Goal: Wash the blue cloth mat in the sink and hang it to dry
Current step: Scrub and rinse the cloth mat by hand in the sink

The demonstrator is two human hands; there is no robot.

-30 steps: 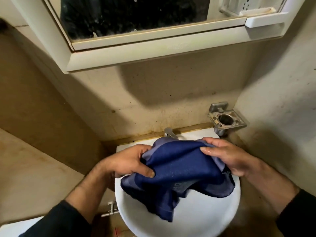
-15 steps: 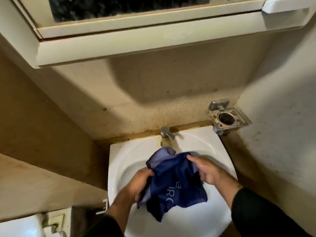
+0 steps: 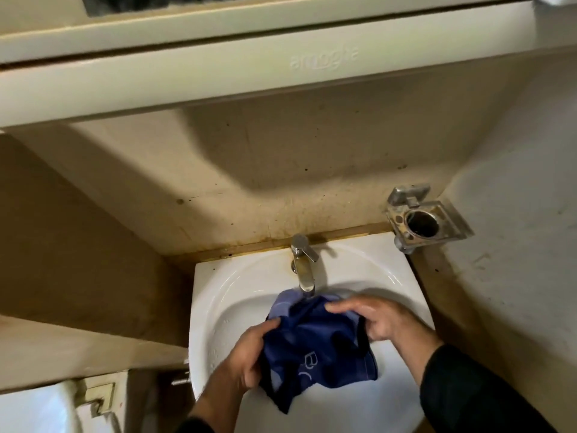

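blue cloth mat (image 3: 315, 348) lowered under faucet (image 3: 303, 267) | bunched, both hands gripping

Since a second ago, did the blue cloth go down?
Yes. The blue cloth mat went from covering the faucet down into the sink, below the spout.

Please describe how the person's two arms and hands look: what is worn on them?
Both hands are bare: no gloves, and no rings or watch that I can see. The left hand and right hand come out of long dark, apparently black sleeves. The sleeves stop at the forearms, so the wrists are uncovered.
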